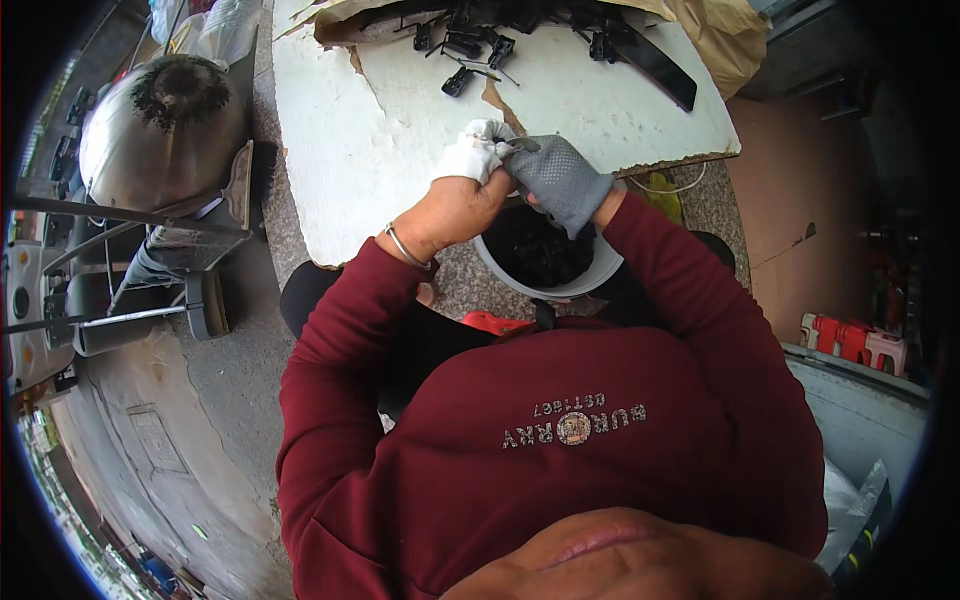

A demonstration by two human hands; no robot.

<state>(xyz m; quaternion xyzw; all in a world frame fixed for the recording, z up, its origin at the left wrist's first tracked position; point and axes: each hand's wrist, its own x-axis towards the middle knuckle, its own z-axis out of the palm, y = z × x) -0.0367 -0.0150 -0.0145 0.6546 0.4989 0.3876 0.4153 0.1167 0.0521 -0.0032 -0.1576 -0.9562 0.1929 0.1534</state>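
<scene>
- small greyish piece (523, 144) lay between the hands, long axis roughly left-right.
- right hand (565, 183) was nearer than left hand (468, 180); whether curled fingers clamped it, i could not tell.

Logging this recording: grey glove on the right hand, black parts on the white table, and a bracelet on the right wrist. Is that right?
Not quite: the head view shows the bracelet on the wrist of the left hand. The rest stands: the grey glove is on the right hand, and black parts lie on the white table.
</scene>
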